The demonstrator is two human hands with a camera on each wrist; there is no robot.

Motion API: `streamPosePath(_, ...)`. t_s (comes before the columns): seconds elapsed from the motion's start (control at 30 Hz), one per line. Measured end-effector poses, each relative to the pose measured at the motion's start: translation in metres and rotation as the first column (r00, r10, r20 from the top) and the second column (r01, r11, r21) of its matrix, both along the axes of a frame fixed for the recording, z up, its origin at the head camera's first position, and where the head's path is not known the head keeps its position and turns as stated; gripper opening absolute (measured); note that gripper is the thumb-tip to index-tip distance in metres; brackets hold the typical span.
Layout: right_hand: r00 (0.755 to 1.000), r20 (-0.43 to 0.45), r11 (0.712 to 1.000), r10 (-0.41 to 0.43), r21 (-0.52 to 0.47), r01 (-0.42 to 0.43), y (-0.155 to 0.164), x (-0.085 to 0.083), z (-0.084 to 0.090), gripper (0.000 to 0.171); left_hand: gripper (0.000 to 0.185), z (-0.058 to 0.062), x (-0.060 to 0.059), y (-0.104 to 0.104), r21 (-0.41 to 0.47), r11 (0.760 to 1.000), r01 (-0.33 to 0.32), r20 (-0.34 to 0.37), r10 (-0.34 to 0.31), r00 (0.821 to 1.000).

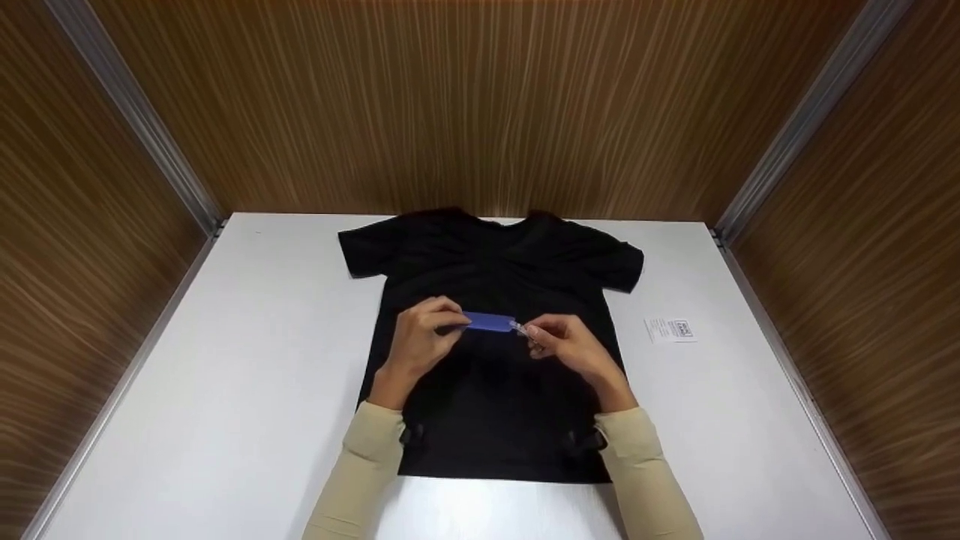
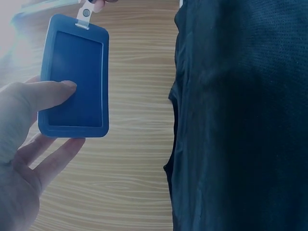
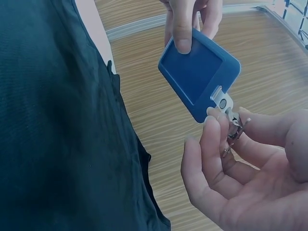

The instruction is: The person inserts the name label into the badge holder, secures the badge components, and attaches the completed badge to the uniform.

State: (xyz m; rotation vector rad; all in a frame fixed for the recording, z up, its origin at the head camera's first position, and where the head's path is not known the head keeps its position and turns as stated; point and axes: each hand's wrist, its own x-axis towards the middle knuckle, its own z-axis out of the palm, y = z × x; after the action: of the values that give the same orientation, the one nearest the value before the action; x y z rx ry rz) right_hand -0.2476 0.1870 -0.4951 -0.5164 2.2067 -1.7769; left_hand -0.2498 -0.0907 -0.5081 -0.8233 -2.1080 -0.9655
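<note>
A blue badge holder [image 1: 489, 322] is held up over a black T-shirt [image 1: 495, 420]. My left hand [image 1: 429, 334] pinches one end of it, and in the left wrist view the thumb lies across the holder's front face [image 2: 79, 57]. From the other end runs a clear strap [image 2: 84, 15] joined to a metal clip [image 3: 234, 126]. My right hand [image 1: 566, 343] pinches that clip between thumb and fingertips, its other fingers loosely bent. The T-shirt lies spread face up, neck at the far side and sleeves out.
A small white printed card [image 1: 671, 330] lies right of the shirt on the white table [image 1: 262, 360]. Wood-patterned panels [image 1: 465, 105] stand behind and on both sides, with metal corner rails [image 1: 817, 112].
</note>
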Motion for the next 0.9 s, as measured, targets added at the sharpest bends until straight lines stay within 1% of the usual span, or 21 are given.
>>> streamPosePath(0.1,1.000,0.010,1.000,0.003,-0.004,-0.003,-0.0006,-0.0003,0.0002,0.030,0.017,0.0005,-0.0003,0.0009,-0.005,1.000,-0.002,-0.004,0.002,1.000)
streamPosePath(0.3,0.999,0.008,0.999,0.037,-0.017,-0.037,-0.0019,0.0007,0.0009,0.029,0.020,-0.0007,0.0014,0.0009,-0.013,1.000,-0.021,0.022,0.022,1.000)
streamPosePath(0.5,0.998,0.004,0.998,0.058,-0.037,-0.058,-0.0011,0.0046,0.0027,0.026,0.022,-0.0034,0.0016,0.0026,-0.028,0.999,-0.020,0.042,0.021,0.999)
streamPosePath(0.77,0.996,-0.006,0.995,0.085,-0.058,-0.085,-0.0022,0.0058,0.0037,0.032,0.026,-0.0053,0.0020,0.0032,-0.053,0.998,-0.025,0.067,0.028,0.997)
streamPosePath(0.9,0.997,-0.033,0.995,0.066,-0.072,-0.069,-0.0041,0.0058,0.0063,0.025,0.029,-0.0053,0.0018,0.0038,-0.075,0.997,-0.036,0.092,0.043,0.995)
